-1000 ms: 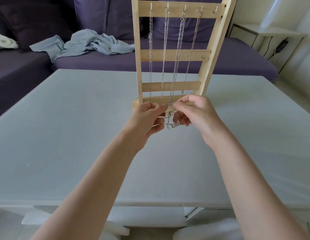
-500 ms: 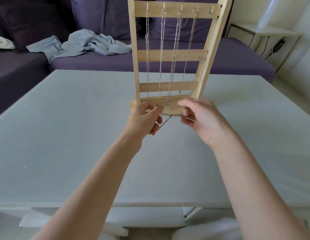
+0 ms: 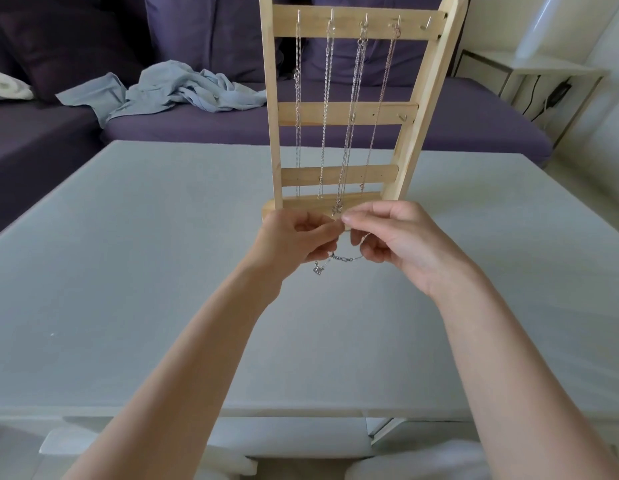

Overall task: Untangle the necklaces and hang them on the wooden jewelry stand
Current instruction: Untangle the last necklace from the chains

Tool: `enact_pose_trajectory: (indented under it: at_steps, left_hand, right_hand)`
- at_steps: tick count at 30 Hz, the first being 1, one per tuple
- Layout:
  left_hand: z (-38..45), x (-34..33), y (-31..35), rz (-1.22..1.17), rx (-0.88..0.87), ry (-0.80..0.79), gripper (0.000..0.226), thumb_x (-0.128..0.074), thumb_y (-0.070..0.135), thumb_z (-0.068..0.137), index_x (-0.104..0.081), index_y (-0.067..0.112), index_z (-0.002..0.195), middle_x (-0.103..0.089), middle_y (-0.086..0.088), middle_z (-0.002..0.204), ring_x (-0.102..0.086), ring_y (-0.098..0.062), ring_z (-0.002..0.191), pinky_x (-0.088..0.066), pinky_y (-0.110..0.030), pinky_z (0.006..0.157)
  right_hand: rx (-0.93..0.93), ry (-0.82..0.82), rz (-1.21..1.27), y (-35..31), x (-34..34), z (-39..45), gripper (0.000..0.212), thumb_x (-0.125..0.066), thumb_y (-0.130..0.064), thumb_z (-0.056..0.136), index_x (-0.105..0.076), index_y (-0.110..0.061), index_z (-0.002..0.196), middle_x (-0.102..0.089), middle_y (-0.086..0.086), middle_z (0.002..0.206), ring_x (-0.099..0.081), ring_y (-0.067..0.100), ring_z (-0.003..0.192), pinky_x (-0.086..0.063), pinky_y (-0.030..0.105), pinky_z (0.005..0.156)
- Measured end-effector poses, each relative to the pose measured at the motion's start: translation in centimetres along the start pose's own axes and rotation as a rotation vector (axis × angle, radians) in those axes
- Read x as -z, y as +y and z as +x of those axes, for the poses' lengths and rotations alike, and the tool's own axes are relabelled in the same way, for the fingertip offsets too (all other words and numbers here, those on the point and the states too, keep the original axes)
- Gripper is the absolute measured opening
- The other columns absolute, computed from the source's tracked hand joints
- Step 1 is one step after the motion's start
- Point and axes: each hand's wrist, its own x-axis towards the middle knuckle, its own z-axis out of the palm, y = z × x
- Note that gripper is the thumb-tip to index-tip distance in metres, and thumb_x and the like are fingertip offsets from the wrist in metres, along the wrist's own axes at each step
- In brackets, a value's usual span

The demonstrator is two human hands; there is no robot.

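A wooden jewelry stand [image 3: 346, 112] rises upright on the pale table [image 3: 128, 254]. Several silver necklaces [image 3: 351, 109] hang from hooks on its top bar; one hook at the far right is bare. In front of the stand's base my left hand [image 3: 294, 242] and my right hand [image 3: 401, 242] meet, both pinching a thin silver chain [image 3: 342, 259]. A short length of that chain with a clasp sags between the hands, and a small square pendant [image 3: 318, 270] dangles below my left hand.
A purple sofa [image 3: 457, 123] runs behind the table, with a crumpled light blue garment [image 3: 176, 88] on its seat. A white side table [image 3: 543, 71] with cables stands at the back right. The table's near edge crosses the lower part of the view.
My hands have come back together from a slightly spread pose. The chain now sags between them with the clasp showing, and the pendant hangs under my left hand.
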Motion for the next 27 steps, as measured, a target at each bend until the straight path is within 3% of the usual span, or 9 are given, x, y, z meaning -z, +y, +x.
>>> enact_pose_trajectory:
  at_steps: [4, 9, 14, 21, 27]
  left_hand:
    - [-0.05, 0.39, -0.09, -0.155, 0.044, -0.056, 0.014, -0.057, -0.001, 0.087, -0.068, 0.007, 0.084, -0.069, -0.006, 0.079, -0.067, -0.008, 0.074, -0.053, -0.014, 0.072]
    - [-0.04, 0.29, -0.03, -0.079, 0.037, -0.036, 0.018, -0.049, -0.001, 0.092, -0.066, 0.006, 0.09, -0.07, -0.008, 0.081, -0.068, -0.007, 0.067, -0.053, -0.013, 0.065]
    - [-0.23, 0.24, 0.01, 0.002, -0.002, -0.038, 0.008, -0.054, 0.0, 0.091, -0.06, 0.005, 0.088, -0.07, -0.009, 0.079, -0.068, -0.006, 0.064, -0.054, -0.015, 0.063]
    - [-0.09, 0.26, -0.2, 0.274, -0.066, -0.003, 0.014, -0.057, 0.003, 0.085, -0.057, 0.015, 0.092, -0.07, -0.002, 0.07, -0.063, -0.021, 0.073, -0.053, -0.038, 0.08]
    - [-0.06, 0.14, -0.11, 0.352, -0.117, 0.053, 0.019, -0.061, 0.005, 0.081, -0.065, 0.023, 0.076, -0.069, 0.0, 0.068, -0.059, -0.011, 0.066, -0.048, -0.025, 0.067]
  right_hand:
    - [0.002, 0.035, -0.03, 0.05, 0.08, 0.0, 0.006, -0.065, -0.012, 0.084, -0.071, -0.012, 0.082, -0.062, -0.003, 0.063, -0.05, 0.007, 0.047, -0.039, 0.02, 0.052]
    - [0.007, -0.004, -0.105, 0.01, -0.09, -0.1, 0.01, -0.066, -0.008, 0.083, -0.07, -0.016, 0.08, -0.064, -0.005, 0.067, -0.053, 0.005, 0.053, -0.043, 0.016, 0.052]
    - [0.047, 0.015, -0.167, 0.11, -0.43, -0.05, 0.013, -0.068, -0.009, 0.08, -0.07, -0.021, 0.074, -0.064, -0.009, 0.063, -0.052, 0.003, 0.053, -0.042, 0.015, 0.051]
    - [0.041, -0.046, -0.254, 0.27, -0.5, -0.01, 0.013, -0.07, -0.006, 0.077, -0.071, -0.019, 0.074, -0.064, -0.006, 0.066, -0.051, -0.001, 0.054, -0.041, 0.012, 0.052]
    - [0.027, -0.003, -0.208, 0.32, -0.58, 0.03, 0.012, -0.074, -0.009, 0.074, -0.066, -0.017, 0.071, -0.063, -0.003, 0.069, -0.053, 0.004, 0.062, -0.042, 0.014, 0.054]
